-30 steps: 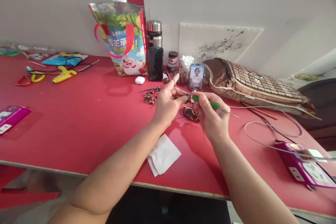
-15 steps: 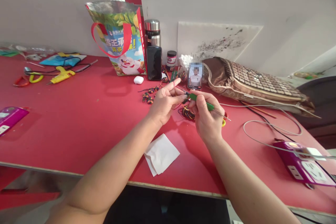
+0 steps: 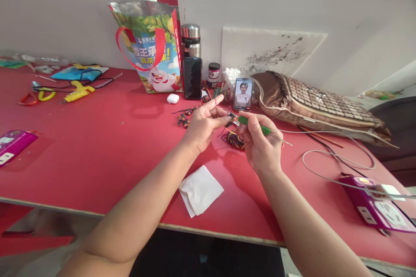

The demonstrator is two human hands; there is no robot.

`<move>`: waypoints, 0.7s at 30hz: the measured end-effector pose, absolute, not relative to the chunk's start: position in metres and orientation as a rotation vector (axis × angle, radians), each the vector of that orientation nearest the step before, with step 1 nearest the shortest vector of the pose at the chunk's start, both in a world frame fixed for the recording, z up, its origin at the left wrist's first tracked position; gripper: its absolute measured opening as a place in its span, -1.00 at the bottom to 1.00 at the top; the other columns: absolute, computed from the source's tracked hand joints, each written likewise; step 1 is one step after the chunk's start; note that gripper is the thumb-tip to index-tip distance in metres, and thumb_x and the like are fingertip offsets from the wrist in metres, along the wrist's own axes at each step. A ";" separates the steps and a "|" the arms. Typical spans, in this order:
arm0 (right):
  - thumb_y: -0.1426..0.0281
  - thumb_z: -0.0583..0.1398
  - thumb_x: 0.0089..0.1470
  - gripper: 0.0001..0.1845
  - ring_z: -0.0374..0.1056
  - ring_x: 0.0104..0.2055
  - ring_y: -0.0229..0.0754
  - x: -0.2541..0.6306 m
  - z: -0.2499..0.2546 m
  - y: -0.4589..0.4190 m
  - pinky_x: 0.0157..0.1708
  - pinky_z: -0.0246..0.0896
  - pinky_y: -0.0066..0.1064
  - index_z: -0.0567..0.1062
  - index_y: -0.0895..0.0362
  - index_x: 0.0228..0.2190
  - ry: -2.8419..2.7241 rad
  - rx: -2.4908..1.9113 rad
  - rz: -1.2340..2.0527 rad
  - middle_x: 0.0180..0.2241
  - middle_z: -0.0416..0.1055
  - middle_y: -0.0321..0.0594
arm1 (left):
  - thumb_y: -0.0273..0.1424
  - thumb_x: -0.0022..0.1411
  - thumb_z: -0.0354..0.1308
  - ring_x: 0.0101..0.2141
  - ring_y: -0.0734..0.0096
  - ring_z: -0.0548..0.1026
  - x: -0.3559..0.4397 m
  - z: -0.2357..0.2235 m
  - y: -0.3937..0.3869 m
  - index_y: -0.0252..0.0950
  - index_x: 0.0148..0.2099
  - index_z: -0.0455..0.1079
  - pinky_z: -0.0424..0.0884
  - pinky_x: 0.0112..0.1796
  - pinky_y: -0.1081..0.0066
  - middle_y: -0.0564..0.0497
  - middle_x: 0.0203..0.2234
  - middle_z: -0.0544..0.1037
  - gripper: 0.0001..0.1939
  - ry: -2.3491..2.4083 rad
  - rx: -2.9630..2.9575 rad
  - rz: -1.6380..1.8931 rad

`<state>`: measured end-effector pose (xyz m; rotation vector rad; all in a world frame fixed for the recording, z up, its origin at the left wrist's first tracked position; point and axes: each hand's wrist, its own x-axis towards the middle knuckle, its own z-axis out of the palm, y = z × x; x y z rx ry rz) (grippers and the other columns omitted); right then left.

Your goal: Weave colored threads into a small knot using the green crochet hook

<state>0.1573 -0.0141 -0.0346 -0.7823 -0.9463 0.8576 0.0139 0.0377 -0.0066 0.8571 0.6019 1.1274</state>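
A green-handled crochet hook is gripped in my right hand, its thin metal end pointing left toward the yarn. My left hand pinches a small dark multicoloured piece of crochet between thumb and fingers, with a strand looped over its raised index finger. Below the hands lies a coil of dark multicoloured yarn. Just left of my left hand rests a finished-looking string of dark, orange and green crochet. Fingers partly hide the stitches.
Behind the hands stand a phone showing a person, a black phone, a jar and a printed bag. A folded tissue lies near the front edge. Right are a brown bag and power strip; left, a yellow glue gun.
My right hand has drawn the hook slightly to the right, away from my left hand, which keeps its pinch. An orange-yellow strand now shows below the crochet.
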 end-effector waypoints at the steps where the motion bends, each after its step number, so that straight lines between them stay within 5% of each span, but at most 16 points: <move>1: 0.08 0.47 0.15 -0.71 0.24 -0.51 -0.28 0.158 -0.034 -0.014 -0.49 0.14 -0.38 0.76 0.04 -0.25 -0.945 -0.782 0.862 -0.56 0.43 -0.35 | -0.66 0.01 0.49 -0.34 0.51 0.57 0.013 -0.007 0.038 -0.39 0.36 0.43 0.39 -0.07 0.40 0.19 -0.47 0.57 -0.16 0.597 0.858 1.129; 21: 0.09 0.52 0.07 -0.71 0.14 -0.58 -0.34 0.169 -0.025 -0.012 -0.54 0.01 -0.38 0.78 0.04 -0.31 -0.977 -0.792 0.838 -0.60 0.44 -0.35 | -0.63 0.00 0.49 -0.36 0.50 0.54 0.008 -0.003 0.042 -0.48 0.42 0.34 0.36 -0.14 0.39 0.18 -0.49 0.58 -0.07 0.644 0.938 1.167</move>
